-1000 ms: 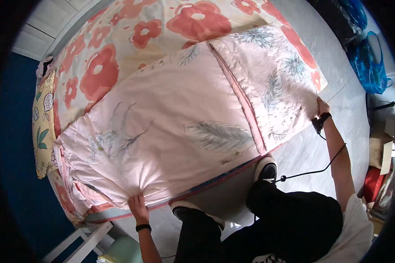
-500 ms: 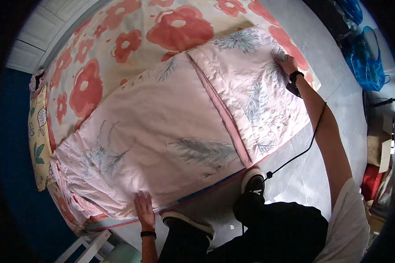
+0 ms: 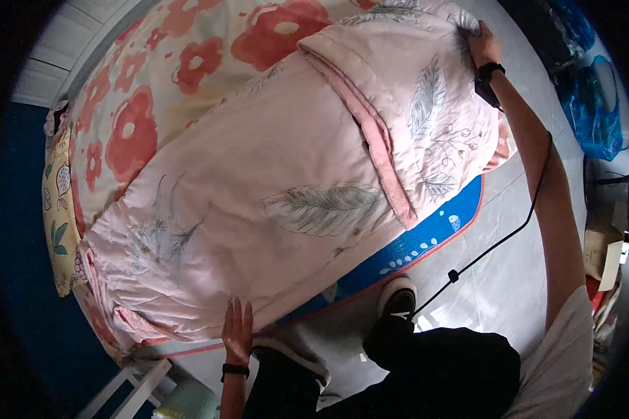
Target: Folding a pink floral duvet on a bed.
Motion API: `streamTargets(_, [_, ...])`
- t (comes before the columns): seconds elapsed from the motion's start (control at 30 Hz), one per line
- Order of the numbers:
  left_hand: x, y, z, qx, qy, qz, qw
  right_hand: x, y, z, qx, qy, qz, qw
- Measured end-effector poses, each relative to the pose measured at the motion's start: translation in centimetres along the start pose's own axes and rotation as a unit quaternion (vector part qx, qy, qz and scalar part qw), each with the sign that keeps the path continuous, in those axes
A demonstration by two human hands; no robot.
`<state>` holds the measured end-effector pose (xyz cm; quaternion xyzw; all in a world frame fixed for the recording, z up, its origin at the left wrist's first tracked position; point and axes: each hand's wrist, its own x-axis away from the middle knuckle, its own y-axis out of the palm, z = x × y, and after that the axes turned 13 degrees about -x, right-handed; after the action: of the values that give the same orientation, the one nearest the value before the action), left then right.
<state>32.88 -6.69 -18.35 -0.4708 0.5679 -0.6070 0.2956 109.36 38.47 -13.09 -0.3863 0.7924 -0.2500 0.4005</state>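
L hand [image 3: 237, 329] flat, R hand [image 3: 483, 43] gripping soft quilt [image 3: 272, 202].

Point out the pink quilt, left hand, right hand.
pink quilt [image 3: 286, 202], head view, middle of its top face
left hand [image 3: 238, 333], head view, back of hand
right hand [image 3: 483, 46], head view, back of hand

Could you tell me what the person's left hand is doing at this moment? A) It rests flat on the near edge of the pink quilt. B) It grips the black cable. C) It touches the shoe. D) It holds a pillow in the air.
A: the left hand lies palm down with fingers spread on the near edge of the pink quilt, while the right hand grips the quilt's far corner.
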Motion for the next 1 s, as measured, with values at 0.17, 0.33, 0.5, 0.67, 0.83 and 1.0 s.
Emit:
streamTargets(0.17, [-6.4,2.7,3.9,-0.103,0.005,0.025,0.994,-1.5,-3.1,22.0,-0.037,0.143,-0.085,0.985])
streamTargets(0.33, [-9.7,-9.4,5.2,-0.038,-0.035,-0.178,0.983,15.7,-0.5,22.9,0.084,0.129,-0.241,0.958])
streamTargets(0.5, [-23.2,-13.3,13.8,0.448,-0.005,-0.156,0.88,17.5,-10.8,18.9,-0.216,0.291,-0.124,0.924])
streamTargets(0.67, [-33.4,-10.8,26.6,0.583,-0.039,-0.17,0.794,14.5,-14.6,14.4,-0.085,0.218,-0.082,0.969])
streamTargets(0.83, [-34.9,-13.3,34.9,0.568,-0.075,-0.014,0.819,14.7,-15.3,19.1,-0.058,0.234,-0.061,0.969])
streamTargets(1.0, [-34.3,-10.6,35.3,0.435,-0.084,0.135,0.886,18.1,-11.7,16.9,-0.168,0.323,-0.043,0.93])
